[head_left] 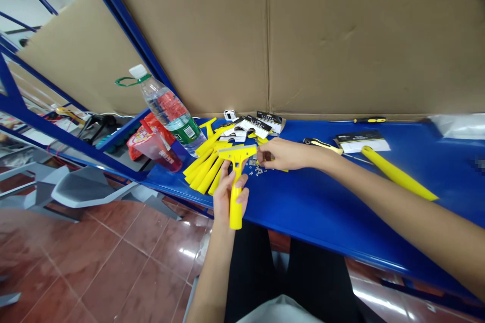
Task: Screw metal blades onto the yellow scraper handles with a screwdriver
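Observation:
My left hand (222,197) is wrapped round the handle of a yellow scraper (236,209), held upright with its wide head at the top. A metal strip runs along that head. Just right of the head, my right hand (279,153) has its fingers pinched together; whatever is between them is hidden. Small metal nuts or screws (259,170) lie scattered on the blue table (303,202) below the right hand. To the left, several more yellow scrapers (202,170) are fanned out in a pile. Black-and-white packets (270,120) lie behind them.
A water bottle (172,111) and a reddish cup (159,150) stand at the left. On the right are a yellow-black screwdriver (370,120), another yellow-black tool (323,145), a packet (364,140) and a long yellow handle (401,175). Cardboard (341,35) walls the back.

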Demonstrator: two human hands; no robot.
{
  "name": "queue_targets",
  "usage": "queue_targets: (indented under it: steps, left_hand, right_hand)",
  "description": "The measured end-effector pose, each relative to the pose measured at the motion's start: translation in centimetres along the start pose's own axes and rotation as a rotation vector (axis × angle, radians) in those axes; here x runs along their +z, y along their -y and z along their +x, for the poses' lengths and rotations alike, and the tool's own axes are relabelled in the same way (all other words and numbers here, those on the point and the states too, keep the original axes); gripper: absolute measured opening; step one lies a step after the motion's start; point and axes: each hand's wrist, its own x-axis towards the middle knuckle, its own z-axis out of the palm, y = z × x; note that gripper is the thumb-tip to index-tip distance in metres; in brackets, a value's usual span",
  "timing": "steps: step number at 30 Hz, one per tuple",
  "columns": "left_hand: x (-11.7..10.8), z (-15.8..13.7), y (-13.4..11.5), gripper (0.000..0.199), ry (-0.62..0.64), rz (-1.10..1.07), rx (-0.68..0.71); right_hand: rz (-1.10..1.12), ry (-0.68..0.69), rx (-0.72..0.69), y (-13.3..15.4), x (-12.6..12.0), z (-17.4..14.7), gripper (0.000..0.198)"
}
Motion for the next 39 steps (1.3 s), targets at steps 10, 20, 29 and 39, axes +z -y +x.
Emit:
queue_targets:
  steps: [10,20,29,39]
  left_hand:
    - [0.2,-0.8,0.1,0.046,0.037,0.074,0.003]
    - [-0.7,-1.0,0.2,0.046,0.076,0.07,0.008]
    - [-0.5,-1.1,0.3,0.045,0.082,0.065,-0.008]
    - [-0.5,-1.2,0.4,0.043,0.077,0.076,-0.018]
  right_hand:
    - [0.123,-0.436,-0.168,1.7,-4.0,-1.5,0.019]
    - [0.282,-0.336,-0.168,4.9,-4.8,-2.7,0.02]
    - [0.269,-0.257,-0.256,5.2,-4.2,-2.4,0.019]
    - [0.219,-0.164,-0.225,4.7,-3.8,-2.2,0.014]
